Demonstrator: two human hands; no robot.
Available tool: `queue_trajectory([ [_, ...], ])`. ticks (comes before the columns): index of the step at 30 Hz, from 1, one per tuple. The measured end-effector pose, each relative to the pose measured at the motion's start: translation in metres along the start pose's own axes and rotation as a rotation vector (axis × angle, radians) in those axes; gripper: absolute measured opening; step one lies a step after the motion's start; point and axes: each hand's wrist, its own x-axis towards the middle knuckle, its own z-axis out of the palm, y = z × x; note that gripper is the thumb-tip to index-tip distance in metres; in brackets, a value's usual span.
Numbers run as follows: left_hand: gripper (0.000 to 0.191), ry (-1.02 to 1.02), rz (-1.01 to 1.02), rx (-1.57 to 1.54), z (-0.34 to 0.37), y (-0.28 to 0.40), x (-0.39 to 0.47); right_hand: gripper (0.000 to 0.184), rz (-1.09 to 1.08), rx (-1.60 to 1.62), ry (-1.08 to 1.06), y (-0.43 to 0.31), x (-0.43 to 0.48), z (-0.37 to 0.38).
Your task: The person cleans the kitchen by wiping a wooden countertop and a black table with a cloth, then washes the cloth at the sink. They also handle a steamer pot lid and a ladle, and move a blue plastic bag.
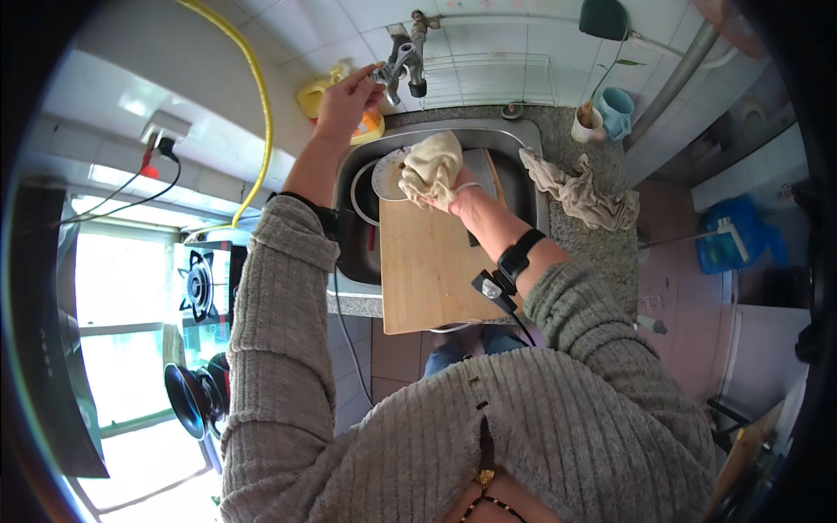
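My left hand (350,98) reaches up to the metal tap (395,68) on the tiled wall, with its fingers at the tap's handle. A bunched cream cloth (431,163) is in my right hand (461,191), held over the sink; the cloth covers most of the fingers. Below that hand a wooden cutting board (431,261) leans across the front rim of the steel sink (536,140). Left of the cloth, a white plate (386,175) with a patterned rim sits in the sink, partly over a dark round pan (366,199).
Another cream cloth (585,193) lies crumpled on the granite counter (592,255). Yellow bottles (314,98) stand behind my left hand. At the back right are a white cup (584,127) holding a plant and a blue cup (616,111). A yellow hose (261,98) hangs at left.
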Motion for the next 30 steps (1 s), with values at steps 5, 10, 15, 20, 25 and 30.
queue_trajectory([
  [5, 0.028, -0.076, 0.032, 0.037, -0.007, -0.001, 0.015, 0.036, -0.169, 0.089, 0.204, -0.008, 0.043, 0.010],
  [10, 0.028, -0.106, 0.059, 0.027, 0.002, 0.000, 0.021, 0.036, -0.238, 0.074, 0.232, -0.009, 0.067, 0.018],
  [15, 0.026, -0.123, 0.119, -0.009, 0.000, -0.010, 0.025, 0.039, -0.250, 0.040, 0.278, -0.011, 0.075, 0.020],
  [20, 0.032, 0.403, -0.032, -0.069, -0.016, -0.075, 0.001, 0.036, -0.171, 0.170, 0.178, -0.018, 0.075, 0.013],
  [25, 0.056, -0.051, -0.856, -0.498, 0.007, -0.174, -0.036, 0.034, -0.245, -0.211, 0.178, -0.026, 0.086, -0.019],
  [30, 0.022, 0.404, -0.310, -0.179, 0.012, -0.196, -0.029, 0.034, -0.312, -0.321, 0.401, -0.036, 0.102, -0.043],
])
